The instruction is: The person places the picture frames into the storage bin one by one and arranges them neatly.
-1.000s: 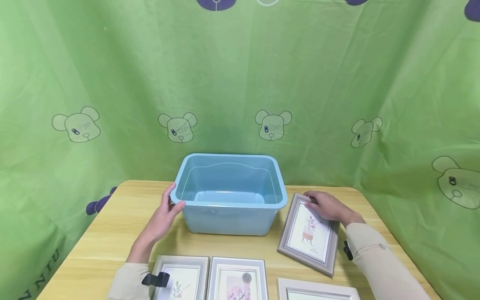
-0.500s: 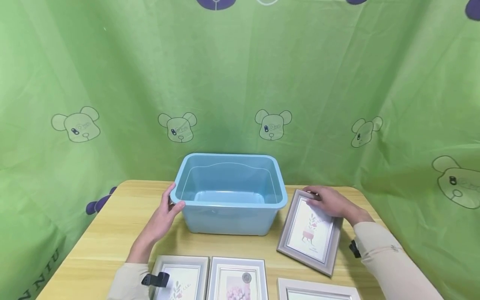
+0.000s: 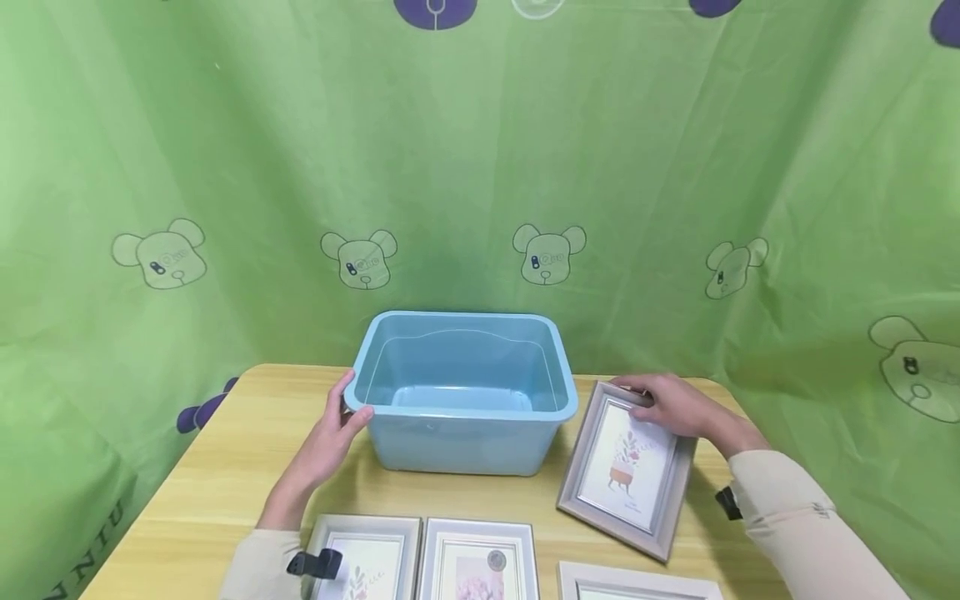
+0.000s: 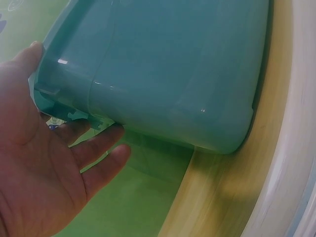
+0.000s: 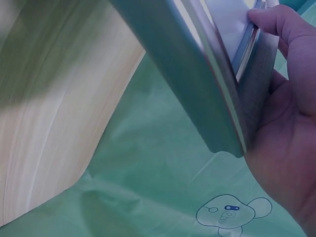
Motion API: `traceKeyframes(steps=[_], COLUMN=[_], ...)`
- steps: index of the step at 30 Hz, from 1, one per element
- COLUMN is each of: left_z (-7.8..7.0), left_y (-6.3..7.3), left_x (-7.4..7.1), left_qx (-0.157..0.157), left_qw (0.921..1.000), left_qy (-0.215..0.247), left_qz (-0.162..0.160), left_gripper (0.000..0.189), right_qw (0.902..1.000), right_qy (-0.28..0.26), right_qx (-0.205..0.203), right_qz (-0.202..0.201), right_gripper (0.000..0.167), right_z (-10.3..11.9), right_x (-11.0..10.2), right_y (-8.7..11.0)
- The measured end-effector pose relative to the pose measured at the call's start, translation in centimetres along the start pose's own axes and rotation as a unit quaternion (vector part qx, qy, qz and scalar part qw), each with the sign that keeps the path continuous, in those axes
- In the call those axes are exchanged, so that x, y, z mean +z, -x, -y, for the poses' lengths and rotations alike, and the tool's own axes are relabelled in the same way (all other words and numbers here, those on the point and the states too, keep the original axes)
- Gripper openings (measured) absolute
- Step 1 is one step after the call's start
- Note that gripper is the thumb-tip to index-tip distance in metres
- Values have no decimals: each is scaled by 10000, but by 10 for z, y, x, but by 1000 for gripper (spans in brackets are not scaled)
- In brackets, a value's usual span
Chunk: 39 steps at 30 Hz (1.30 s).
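My left hand [image 3: 330,437] grips the left front corner of a light blue plastic tub [image 3: 465,442], thumb at the rim and fingers along the outside. In the left wrist view the fingers [image 4: 101,145] spread beneath the rim beside the tub wall [image 4: 168,74]. My right hand [image 3: 678,408] holds a grey-brown picture frame [image 3: 573,471] by its upper right edge. Its print shows a plant in a reddish pot. The right wrist view has the thumb [image 5: 276,19] on the face of the frame [image 5: 187,74], the other fingers hidden behind it. The frame leans, its upper end raised.
Two upright-printed frames lie along the near edge, a grey one [image 3: 324,533] and a silver one [image 3: 431,542]. A pale frame [image 3: 637,575] lies to their right, cut off below. The wooden table [image 3: 217,483] backs onto a green curtain [image 3: 465,167].
My right hand has shifted right, bringing the frame's upper end slightly right and tilting it up. The left hand stays on the tub's corner.
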<state>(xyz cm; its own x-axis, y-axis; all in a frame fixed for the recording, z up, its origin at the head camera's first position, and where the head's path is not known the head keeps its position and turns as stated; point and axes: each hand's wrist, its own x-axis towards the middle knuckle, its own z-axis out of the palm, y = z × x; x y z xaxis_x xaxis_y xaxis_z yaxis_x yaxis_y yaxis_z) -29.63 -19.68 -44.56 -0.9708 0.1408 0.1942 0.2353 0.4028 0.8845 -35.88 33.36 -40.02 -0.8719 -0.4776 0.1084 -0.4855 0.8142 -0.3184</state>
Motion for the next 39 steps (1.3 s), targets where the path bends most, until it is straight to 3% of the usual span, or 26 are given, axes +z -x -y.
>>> traceKeyframes(steps=[6, 17, 30, 34, 39], left_z=[-1, 3, 0, 2, 3], left_y=[3, 3, 2, 1, 0], left_x=[0, 0, 0, 1, 2], left_qx=[6, 37, 89, 50, 47], left_qw=[10000, 10000, 9999, 10000, 9999], left_qy=[18, -58, -60, -43, -58], left_qz=[-16, -66, -61, -41, -69], left_gripper=[75, 75, 74, 74, 74], right_qw=[9999, 9999, 9982, 9981, 9965], right_qy=[-74, -60, -525, -560, -556], right_qx=[31, -39, -194, -56, 413], right_qz=[98, -90, -197, -243, -474], right_gripper=[54, 54, 56, 57, 58], right_z=[2, 11, 29, 36, 46], right_x=[-2, -14, -32, -41, -61], right_y=[4, 17, 25, 27, 29])
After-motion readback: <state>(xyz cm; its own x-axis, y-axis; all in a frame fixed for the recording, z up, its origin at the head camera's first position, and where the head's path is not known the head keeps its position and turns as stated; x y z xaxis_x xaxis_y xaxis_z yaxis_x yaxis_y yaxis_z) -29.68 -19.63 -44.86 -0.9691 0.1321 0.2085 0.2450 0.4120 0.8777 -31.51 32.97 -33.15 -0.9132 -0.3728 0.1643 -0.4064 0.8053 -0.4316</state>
